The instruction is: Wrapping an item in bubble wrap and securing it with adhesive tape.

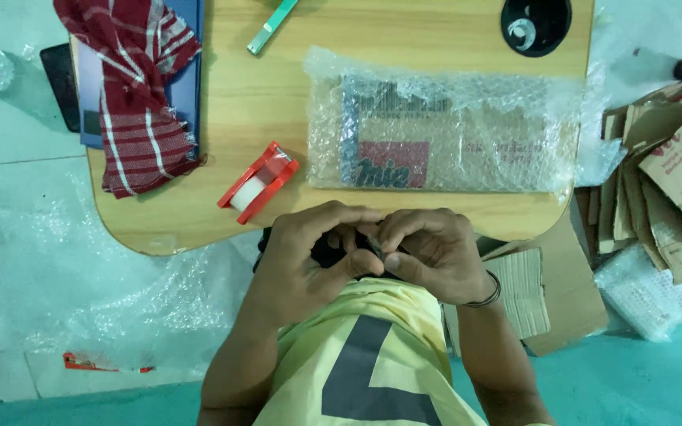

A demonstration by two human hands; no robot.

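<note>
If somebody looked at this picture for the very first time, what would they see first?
Probably the two hands, left hand and right hand, pressed together at the table's near edge around something small and dark that is mostly hidden. Just beyond them on the wooden table lies a box wrapped in bubble wrap. A red tape dispenser sits left of it, and a red striped cloth hangs over the far left corner.

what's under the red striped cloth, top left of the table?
The red striped cloth lies over a blue flat board or folder on the wooden table. A dark flat thing sticks out at the left. How far these run beneath the cloth is hidden.
</note>
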